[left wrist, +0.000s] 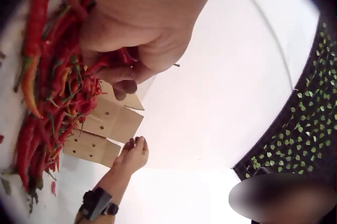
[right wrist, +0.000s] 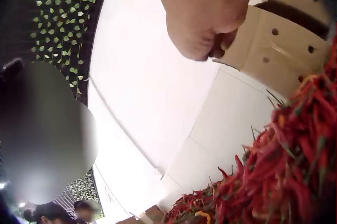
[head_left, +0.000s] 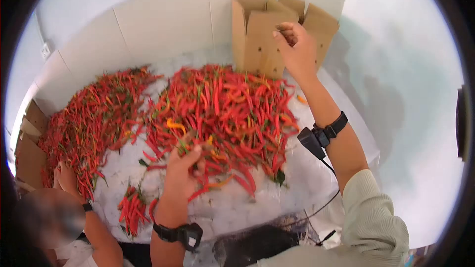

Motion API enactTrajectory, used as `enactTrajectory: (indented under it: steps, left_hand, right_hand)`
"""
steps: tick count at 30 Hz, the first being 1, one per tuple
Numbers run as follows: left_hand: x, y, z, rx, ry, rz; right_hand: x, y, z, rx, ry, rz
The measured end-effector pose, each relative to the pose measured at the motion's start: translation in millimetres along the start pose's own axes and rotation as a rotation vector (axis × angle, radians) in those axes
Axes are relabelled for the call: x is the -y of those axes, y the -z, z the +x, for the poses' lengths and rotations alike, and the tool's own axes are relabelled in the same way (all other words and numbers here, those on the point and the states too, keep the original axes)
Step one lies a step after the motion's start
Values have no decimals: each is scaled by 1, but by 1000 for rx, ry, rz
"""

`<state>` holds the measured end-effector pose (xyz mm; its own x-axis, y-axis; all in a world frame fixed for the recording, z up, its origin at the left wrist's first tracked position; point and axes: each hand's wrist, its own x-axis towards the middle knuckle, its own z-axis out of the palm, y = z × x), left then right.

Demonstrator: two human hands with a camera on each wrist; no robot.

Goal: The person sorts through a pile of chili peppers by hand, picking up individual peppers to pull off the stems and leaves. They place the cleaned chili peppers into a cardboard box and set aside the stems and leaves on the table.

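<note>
Red chillies [head_left: 217,94] lie in a broad heap on the white-covered table. At the near edge of the heap is my left hand [head_left: 180,175]; in the left wrist view its curled fingers and thumb hold red chilli [left wrist: 124,56] beside the heap. My right hand [head_left: 299,49] is raised in front of the cardboard boxes [head_left: 264,44], near their upper edges. Its fingers are curled in, and no chilli shows in them. In the right wrist view that hand [right wrist: 202,29] is partly turned away, and its palm is hidden.
A second chilli heap [head_left: 94,113] spreads at the left, where another person's hand [head_left: 67,178] reaches in. A small bunch of chillies [head_left: 132,210] lies at the near left. Another cardboard box [head_left: 29,158] stands at the far left. A tiled wall [head_left: 163,20] runs behind the table.
</note>
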<state>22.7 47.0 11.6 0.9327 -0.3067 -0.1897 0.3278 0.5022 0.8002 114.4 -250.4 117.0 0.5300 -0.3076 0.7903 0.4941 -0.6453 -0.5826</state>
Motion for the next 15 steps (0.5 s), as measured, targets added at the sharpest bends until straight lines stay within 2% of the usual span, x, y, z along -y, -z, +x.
enactTrajectory:
  steps: [1, 4, 7, 8, 11, 12, 15]
  left_hand:
    - [0, 1, 0, 5, 22, 5]
    - [6, 3, 2, 38, 26, 22]
    - [4, -4, 0, 49, 46, -48]
    - [4, -3, -1, 65, 27, -73]
    - [-1, 4, -1, 116, -1, -149]
    - [-3, 8, 0, 123, 11, -183]
    - [-7, 12, 0, 153, 31, -261]
  right_hand:
    - [-3, -1, -24, 54, -37, 24]
    - [-8, 2, -89, 470, -183, 149]
    - [30, 6, -132, 707, -241, 13]
    - [35, 2, -144, 775, -265, 122]
    - [38, -9, -165, 837, 218, 36]
    - [45, -7, -168, 924, 146, 13]
    - [47, -5, -178, 989, 245, 19]
